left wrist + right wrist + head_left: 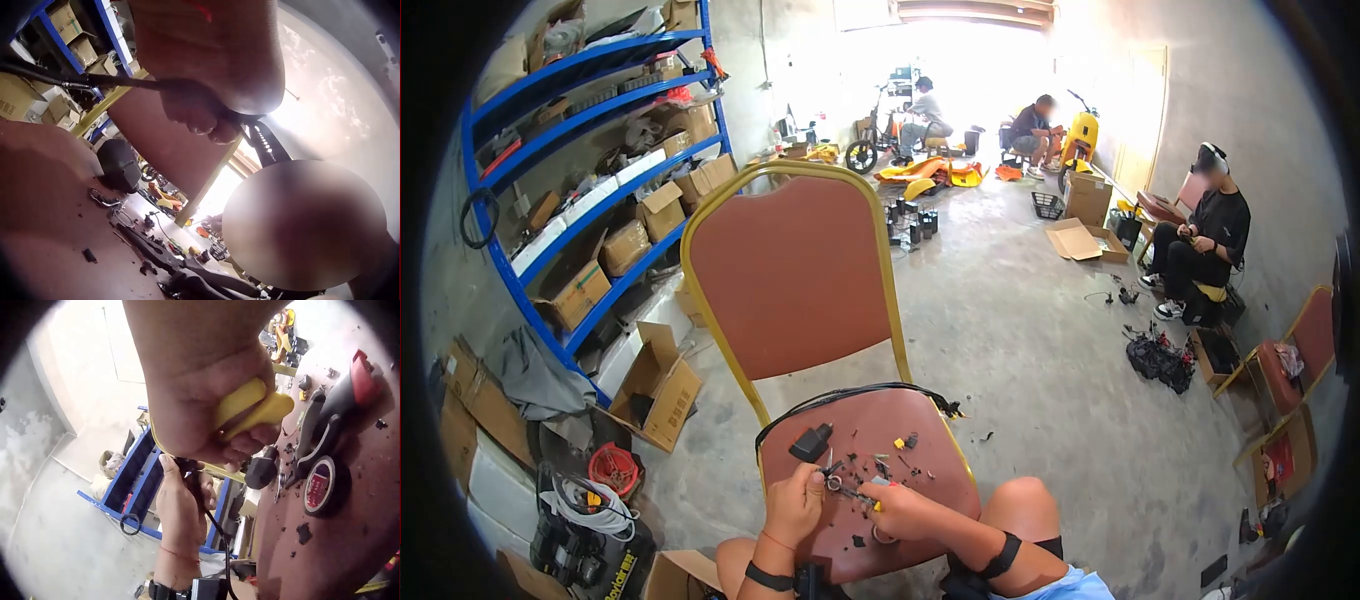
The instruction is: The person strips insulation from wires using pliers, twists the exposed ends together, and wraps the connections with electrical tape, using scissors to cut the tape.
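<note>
My left hand grips a black cable that trails from the fist. In my right hand are the yellow handles of wire strippers. Their dark jaw, with a row of notches, meets the cable end at the left fingertips in the left wrist view. Both hands are close together over a red-brown chair seat. A black power adapter lies on the seat, with dark-handled pliers and a roll of black tape nearby.
Small black scraps and a yellow connector lie on the seat, below a coiled black cable along its back. Blue shelving with boxes stands left. A seated person is at right; others work farther back.
</note>
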